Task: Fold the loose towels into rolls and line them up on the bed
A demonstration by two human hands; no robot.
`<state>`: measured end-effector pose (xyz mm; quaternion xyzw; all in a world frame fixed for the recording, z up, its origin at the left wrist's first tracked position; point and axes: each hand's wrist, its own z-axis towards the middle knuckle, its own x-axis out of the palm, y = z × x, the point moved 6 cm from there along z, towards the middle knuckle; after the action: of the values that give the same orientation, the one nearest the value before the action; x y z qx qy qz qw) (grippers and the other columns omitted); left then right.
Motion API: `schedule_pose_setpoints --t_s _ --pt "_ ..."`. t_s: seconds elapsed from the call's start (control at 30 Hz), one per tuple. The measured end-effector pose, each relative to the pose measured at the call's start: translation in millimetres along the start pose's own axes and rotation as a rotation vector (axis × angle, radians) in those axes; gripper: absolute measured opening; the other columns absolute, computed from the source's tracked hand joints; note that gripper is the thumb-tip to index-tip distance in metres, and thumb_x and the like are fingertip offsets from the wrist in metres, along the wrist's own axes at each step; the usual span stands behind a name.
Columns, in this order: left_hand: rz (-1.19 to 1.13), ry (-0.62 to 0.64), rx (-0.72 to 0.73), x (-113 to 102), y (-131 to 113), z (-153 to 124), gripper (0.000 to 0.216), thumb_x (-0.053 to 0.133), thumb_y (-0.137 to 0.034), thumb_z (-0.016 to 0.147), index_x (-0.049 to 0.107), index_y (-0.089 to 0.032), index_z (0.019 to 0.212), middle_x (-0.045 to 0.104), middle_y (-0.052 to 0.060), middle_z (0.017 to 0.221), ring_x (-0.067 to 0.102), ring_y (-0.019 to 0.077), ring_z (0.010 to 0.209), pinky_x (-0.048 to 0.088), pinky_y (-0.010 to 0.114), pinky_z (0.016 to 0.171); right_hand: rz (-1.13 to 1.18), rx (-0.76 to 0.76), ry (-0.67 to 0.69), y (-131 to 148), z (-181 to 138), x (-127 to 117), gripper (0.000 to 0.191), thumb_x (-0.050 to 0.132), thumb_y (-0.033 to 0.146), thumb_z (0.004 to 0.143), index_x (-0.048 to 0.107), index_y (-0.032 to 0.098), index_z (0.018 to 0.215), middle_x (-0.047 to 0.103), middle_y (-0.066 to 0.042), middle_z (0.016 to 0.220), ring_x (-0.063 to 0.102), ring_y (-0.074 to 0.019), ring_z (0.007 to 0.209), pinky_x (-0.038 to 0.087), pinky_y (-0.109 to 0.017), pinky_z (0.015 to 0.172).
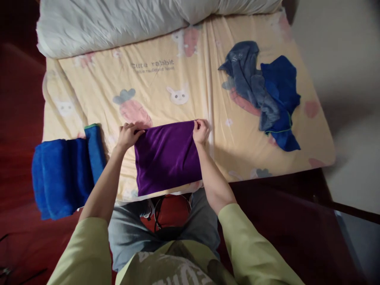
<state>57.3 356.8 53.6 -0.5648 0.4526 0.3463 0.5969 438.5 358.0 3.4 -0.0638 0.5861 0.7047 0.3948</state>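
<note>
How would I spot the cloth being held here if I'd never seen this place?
Find the yellow rabbit-print bedsheet, and look along its near edge. There, right of the folded blue bundle, lies a roughly rectangular cloth, pinched at its far corners. It alone is purple; the crumpled cloths farther right are blue and grey-blue.

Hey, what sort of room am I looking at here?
Most likely a bedroom: a yellow fabric bedsheet printed with rabbits and carrots is spread out, and a puffy, pale grey fabric quilt lies along its far edge.
</note>
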Motion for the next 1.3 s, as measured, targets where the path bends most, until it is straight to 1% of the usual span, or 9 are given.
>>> schedule_pose_setpoints --t_s 0.17,0.4,0.5,0.63,0.73,0.87,1.07,1.2,1.3 --pt "-0.120 0.120 -0.102 -11.0 42.9 3.0 0.018 0.068 -0.029 0.090 0.079 -0.018 0.099 0.075 0.006 0.094 0.067 0.0231 0.089 0.050 0.036 0.092 -0.006 -0.025 -0.015 0.0 -0.7 0.2 0.022 0.054 0.028 0.105 0.068 0.018 0.092 0.070 -0.011 0.099 0.065 -0.0221 0.100 0.052 -0.039 0.098" --pt "-0.107 -0.194 -0.245 -11.7 29.5 -7.8 0.027 0.069 -0.024 0.096 0.068 -0.004 0.113 0.069 0.017 0.113 0.060 0.0254 0.105 0.047 0.044 0.100 -0.021 -0.010 -0.010 -7.7 -1.0 3.8 0.021 0.055 0.029 0.104 0.069 0.018 0.093 0.069 -0.011 0.101 0.065 -0.0216 0.099 0.053 -0.039 0.098" --pt "-0.086 -0.416 -0.263 -10.9 -1.3 -53.5 0.037 0.070 -0.025 0.094 0.062 -0.010 0.127 0.056 0.021 0.139 0.050 0.0339 0.129 0.038 0.055 0.113 0.005 0.012 0.000 -12.6 -0.7 6.4 0.021 0.056 0.031 0.104 0.069 0.018 0.094 0.068 -0.010 0.102 0.065 -0.0215 0.100 0.053 -0.039 0.100" --pt "-0.134 -0.395 -0.195 12.2 -45.2 -150.0 0.039 0.066 -0.030 0.095 0.062 -0.016 0.131 0.055 0.019 0.138 0.052 0.0346 0.130 0.043 0.053 0.114 0.086 0.098 0.060 -20.3 7.4 11.8 0.023 0.059 0.038 0.100 0.069 0.017 0.100 0.068 -0.011 0.104 0.067 -0.0209 0.095 0.055 -0.039 0.097" --pt "-0.256 -0.349 -0.232 32.8 -50.5 -224.1 0.037 0.061 -0.037 0.096 0.065 -0.017 0.127 0.060 0.017 0.124 0.061 0.0319 0.117 0.053 0.047 0.102 0.219 0.156 0.162 -21.1 9.1 6.5 0.034 0.066 0.047 0.094 0.069 0.016 0.107 0.069 -0.013 0.111 0.068 -0.0210 0.096 0.058 -0.038 0.094" --pt "-0.412 -0.318 -0.329 49.3 -31.6 -285.6 0.036 0.060 -0.045 0.091 0.068 -0.020 0.115 0.067 0.013 0.107 0.068 0.0268 0.091 0.058 0.044 0.089 0.347 0.230 0.257 -23.0 -33.0 -38.7 0.055 0.074 0.056 0.084 0.066 0.017 0.122 0.072 -0.011 0.110 0.069 -0.0205 0.095 0.060 -0.037 0.092" --pt "-0.614 -0.150 -0.441 63.3 -9.2 -306.3 0.054 0.063 -0.065 0.080 0.070 -0.019 0.107 0.075 0.008 0.089 0.070 0.0252 0.079 0.056 0.039 0.076 0.239 0.241 0.303 -38.5 -149.1 -138.9 0.046 0.075 0.056 0.080 0.076 0.015 0.102 0.076 -0.015 0.099 0.070 -0.0234 0.083 0.061 -0.038 0.080" --pt "-0.653 -0.080 -0.453 69.7 -12.1 -308.2 0.058 0.068 -0.072 0.069 0.072 -0.019 0.093 0.074 0.008 0.083 0.069 0.0267 0.079 0.055 0.038 0.077 0.243 0.223 0.456 -32.0 -176.5 -158.1 0.033 0.077 0.043 0.078 0.079 0.015 0.094 0.076 -0.011 0.086 0.069 -0.0224 0.074 0.061 -0.039 0.076" --pt "-0.746 -0.127 -0.490 71.6 -20.0 -311.9 0.057 0.072 -0.072 0.065 0.071 -0.019 0.086 0.073 0.007 0.078 0.069 0.0263 0.078 0.055 0.038 0.077 0.253 0.110 0.509 -16.1 -171.9 -159.2 0.023 0.073 0.032 0.080 0.080 0.015 0.092 0.074 -0.012 0.097 0.067 -0.0193 0.073 0.060 -0.037 0.076"
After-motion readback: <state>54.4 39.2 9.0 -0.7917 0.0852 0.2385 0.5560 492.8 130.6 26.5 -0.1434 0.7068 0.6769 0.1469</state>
